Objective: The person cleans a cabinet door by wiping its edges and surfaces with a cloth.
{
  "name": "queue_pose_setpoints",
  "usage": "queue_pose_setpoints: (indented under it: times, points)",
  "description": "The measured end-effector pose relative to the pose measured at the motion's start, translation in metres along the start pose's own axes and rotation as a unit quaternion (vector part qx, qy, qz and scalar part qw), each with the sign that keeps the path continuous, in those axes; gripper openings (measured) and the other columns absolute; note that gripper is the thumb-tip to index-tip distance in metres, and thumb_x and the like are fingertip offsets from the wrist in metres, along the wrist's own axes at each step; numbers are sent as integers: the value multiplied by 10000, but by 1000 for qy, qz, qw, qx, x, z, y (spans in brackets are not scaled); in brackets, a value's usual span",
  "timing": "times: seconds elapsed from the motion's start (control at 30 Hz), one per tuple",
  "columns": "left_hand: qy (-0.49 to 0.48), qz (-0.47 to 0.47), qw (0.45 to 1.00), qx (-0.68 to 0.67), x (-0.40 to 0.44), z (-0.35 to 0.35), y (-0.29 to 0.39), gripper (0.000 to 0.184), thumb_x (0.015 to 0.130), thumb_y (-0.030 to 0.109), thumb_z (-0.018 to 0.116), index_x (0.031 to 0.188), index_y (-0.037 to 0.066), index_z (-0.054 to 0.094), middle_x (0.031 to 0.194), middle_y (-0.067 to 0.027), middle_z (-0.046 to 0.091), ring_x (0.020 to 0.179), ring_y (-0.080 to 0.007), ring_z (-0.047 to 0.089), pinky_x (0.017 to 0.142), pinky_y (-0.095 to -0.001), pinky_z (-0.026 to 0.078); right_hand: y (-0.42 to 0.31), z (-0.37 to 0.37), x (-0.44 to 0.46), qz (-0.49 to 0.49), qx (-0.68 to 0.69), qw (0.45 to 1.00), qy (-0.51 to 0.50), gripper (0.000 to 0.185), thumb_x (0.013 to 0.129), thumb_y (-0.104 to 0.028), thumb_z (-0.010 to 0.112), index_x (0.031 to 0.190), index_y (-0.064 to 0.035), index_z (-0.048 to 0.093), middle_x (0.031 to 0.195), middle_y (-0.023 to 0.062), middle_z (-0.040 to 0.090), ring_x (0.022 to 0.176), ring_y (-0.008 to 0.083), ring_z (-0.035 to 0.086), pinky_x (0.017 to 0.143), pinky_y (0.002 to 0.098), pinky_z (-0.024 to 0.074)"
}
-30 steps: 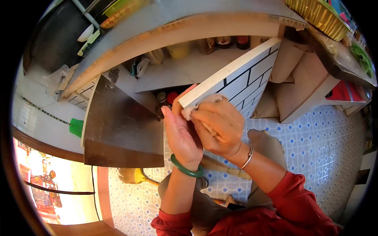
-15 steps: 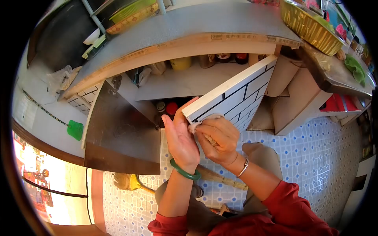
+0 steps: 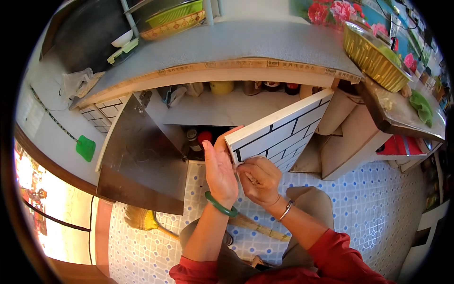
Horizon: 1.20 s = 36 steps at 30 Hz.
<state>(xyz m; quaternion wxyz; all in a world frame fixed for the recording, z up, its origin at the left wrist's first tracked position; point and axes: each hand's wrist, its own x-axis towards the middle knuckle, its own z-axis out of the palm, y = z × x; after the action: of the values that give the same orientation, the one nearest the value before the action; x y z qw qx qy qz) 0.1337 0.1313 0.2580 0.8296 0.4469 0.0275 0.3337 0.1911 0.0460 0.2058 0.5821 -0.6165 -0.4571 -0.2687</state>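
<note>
The white cabinet door (image 3: pixel 283 130) with black brick lines stands swung out from the cabinet. My left hand (image 3: pixel 221 173), with a green bangle at the wrist, is open, its palm facing the door's free edge and its fingertips partly behind it. My right hand (image 3: pixel 260 180) is closed on a pale cloth (image 3: pixel 239 165) at the lower corner of that door. Most of the cloth is hidden in my fingers. A dark brown door (image 3: pixel 142 163) hangs open to the left.
Jars (image 3: pixel 193 139) and a yellow container (image 3: pixel 221 87) sit inside the cabinet. A golden basin (image 3: pixel 373 57) rests on the counter (image 3: pixel 227 45). Below are a broom (image 3: pixel 139 218) and the tiled floor (image 3: pixel 354 203). A green swatter (image 3: pixel 85 148) hangs at the left.
The view has tilted upward, showing more of the counter. My right hand and the cloth have slid a little down along the door's edge. My left hand stays beside the edge.
</note>
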Motion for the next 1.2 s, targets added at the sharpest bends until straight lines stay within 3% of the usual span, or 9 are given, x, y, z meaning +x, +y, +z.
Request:
queue_pose_setpoints:
  times: [0.1, 0.17, 0.3, 0.43, 0.57, 0.8, 0.9, 1.2]
  points:
    - [-29, -17, 999, 5, -4, 2, 1, 769, 1025, 594, 176, 1303, -18, 549, 1237, -98, 622, 1172, -185, 533, 1007, -324, 368, -14, -8, 24, -13, 11, 1000, 0, 195, 688, 82, 728, 843, -28, 685, 825, 106, 671, 701, 262, 636, 634, 313, 501]
    - [-32, -15, 999, 16, -8, 0, 1, 767, 1026, 594, 170, 1308, -11, 548, 1237, -95, 622, 1177, -187, 532, 1018, -327, 359, -26, -14, 54, -43, -2, 996, 77, 174, 728, 85, 721, 869, -7, 675, 829, 113, 668, 731, 255, 638, 655, 308, 505]
    - [-47, -13, 997, 54, -8, -4, 3, 769, 1026, 597, 152, 1328, 5, 540, 1263, -92, 612, 1198, -197, 524, 1054, -335, 333, -8, 1, 46, -85, 27, 989, 119, 211, 702, 86, 734, 866, -15, 650, 812, 136, 641, 711, 298, 624, 626, 344, 505]
    - [-49, -17, 998, 43, -6, -1, 4, 775, 1027, 594, 140, 1334, 0, 533, 1277, -106, 604, 1199, -204, 522, 1053, -344, 334, -3, 4, 7, -12, -1, 997, 72, 206, 741, 52, 733, 882, -12, 597, 811, 139, 624, 716, 312, 631, 630, 344, 509]
    - [-64, -18, 997, 28, -8, 0, 5, 763, 1033, 579, 138, 1342, -4, 521, 1303, -114, 588, 1217, -210, 510, 1057, -355, 335, -7, 0, 12, 2, 10, 998, 54, 197, 741, 61, 718, 870, -12, 588, 833, 138, 625, 720, 314, 623, 624, 346, 504]
    - [-73, 0, 996, 44, -7, 0, 5, 688, 1057, 513, 168, 1355, -21, 483, 1312, -126, 563, 1236, -202, 499, 1096, -345, 326, -7, 6, 27, -56, -13, 995, 85, 200, 731, 67, 695, 865, -26, 578, 821, 127, 609, 726, 306, 614, 614, 361, 494]
    - [-68, 9, 997, 46, -1, -4, 2, 667, 1065, 493, 169, 1344, -29, 478, 1297, -128, 560, 1215, -193, 512, 1092, -337, 345, 2, 14, -6, 15, -48, 999, 14, 213, 719, 54, 706, 850, -51, 574, 823, 119, 612, 715, 307, 613, 603, 348, 490]
    - [-52, -10, 998, 28, -5, -6, -3, 688, 1054, 518, 175, 1334, -19, 501, 1279, -117, 584, 1227, -196, 498, 1090, -336, 319, -14, 7, 42, -61, -9, 995, 73, 157, 781, 61, 666, 876, -28, 578, 810, 138, 612, 701, 289, 614, 623, 329, 489]
